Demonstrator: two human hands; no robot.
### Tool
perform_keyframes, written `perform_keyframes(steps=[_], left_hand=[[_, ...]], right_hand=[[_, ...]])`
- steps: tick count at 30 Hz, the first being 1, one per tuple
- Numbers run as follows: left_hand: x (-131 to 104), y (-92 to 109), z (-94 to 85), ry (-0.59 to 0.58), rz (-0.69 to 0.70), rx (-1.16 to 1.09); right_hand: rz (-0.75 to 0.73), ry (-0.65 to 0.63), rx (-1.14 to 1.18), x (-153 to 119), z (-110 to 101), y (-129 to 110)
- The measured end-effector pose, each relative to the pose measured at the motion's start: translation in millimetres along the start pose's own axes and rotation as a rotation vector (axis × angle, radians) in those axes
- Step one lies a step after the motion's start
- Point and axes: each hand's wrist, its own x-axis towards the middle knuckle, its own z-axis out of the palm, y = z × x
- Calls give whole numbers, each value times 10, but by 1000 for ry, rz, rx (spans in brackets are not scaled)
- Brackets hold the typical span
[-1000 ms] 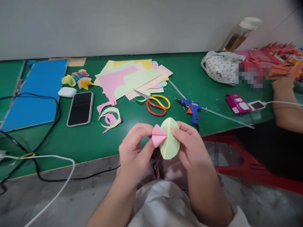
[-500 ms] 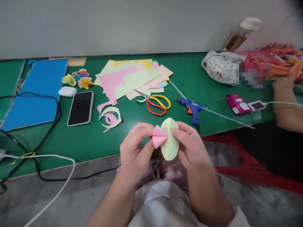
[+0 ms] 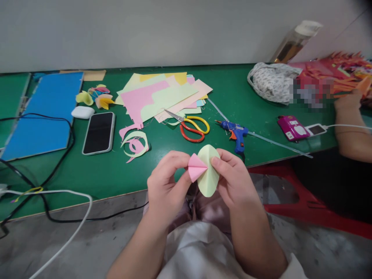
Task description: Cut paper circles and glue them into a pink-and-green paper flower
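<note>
Beyond the left hand (image 3: 165,180) and right hand (image 3: 234,176), counter (image 3: 130,176): biggest thing around, runs out of frame both sides, so no clue what's past that.
Paper sheets (image 3: 162,93): fanned pile ahead of the left hand, some with curved bites cut out; lower layers buried.
Left hand: thumb and finger pinching the pink piece (image 3: 196,166); the rest are mostly hidden.
Right hand: thumb on the front of the green oval (image 3: 208,186), fingers behind it, so their grip is hard to see.
Patterned bag (image 3: 270,82): well off to the right hand's right, one end lost under a blurred patch (image 3: 312,93).
Scissors (image 3: 182,120): ahead, between the hands, lying idle.
Glue gun (image 3: 238,133): ahead of the right hand, lying there; can't tell if it's hot.
Folded paper bits (image 3: 104,101): far ahead and left of the left hand, maybe finished ones, too jumbled to count.
Green oval: between the hands, cut and creased.
Pink piece: also between them, folded, tip at the oval's crease. Cutting and folding look done on these two; joining might be what's left, but can't tell whether they're stuck or just held together.
</note>
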Motion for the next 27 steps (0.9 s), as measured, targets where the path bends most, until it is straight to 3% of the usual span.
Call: perform_keyframes(steps=[19, 22, 27], left_hand=[[8, -16, -22, -35, 20, 30], [6, -35, -21, -16, -67, -30], [25, -83, -38, -61, -401, -251]], right_hand=[[-52, 16, -26, -13, -12, 5], [-85, -2, -71, -21, -49, 13], [-288, -41, -165, -28, -151, 52]])
